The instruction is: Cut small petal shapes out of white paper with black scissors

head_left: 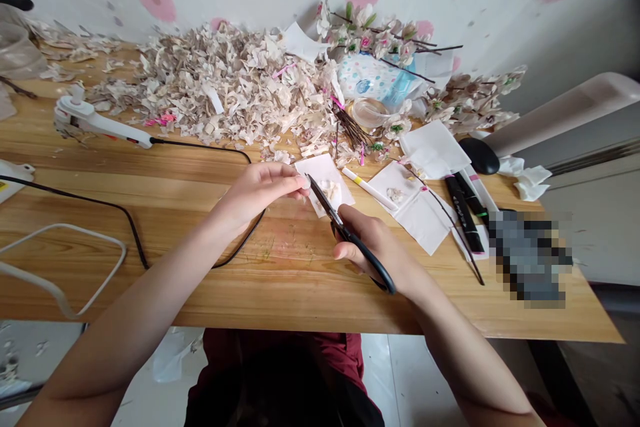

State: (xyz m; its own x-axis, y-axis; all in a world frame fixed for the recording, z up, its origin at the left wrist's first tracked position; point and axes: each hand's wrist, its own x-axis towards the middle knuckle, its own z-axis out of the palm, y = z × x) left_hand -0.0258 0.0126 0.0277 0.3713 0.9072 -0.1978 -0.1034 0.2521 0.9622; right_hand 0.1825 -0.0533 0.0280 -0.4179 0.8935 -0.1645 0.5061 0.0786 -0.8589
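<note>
My left hand (260, 190) pinches a small pale paper scrap (303, 181) between its fingertips, over the edge of a white paper sheet (325, 180). My right hand (370, 243) grips black-handled scissors (345, 230) through the finger loops. The scissor blades point up and to the left, and their tip reaches my left fingertips. Pale curled petal pieces (330, 192) lie on the white sheet just beside the blades. To the right of my right hand, another white paper sheet (410, 203) holds a small pile of similar pieces.
A large heap of cut paper petals (225, 87) covers the back of the wooden table (295, 293). Blossom branches (380, 37) lie behind it. A white glue gun (95, 119) trails a black cord (240, 240) behind my left arm. Black markers (463, 213) lie at right.
</note>
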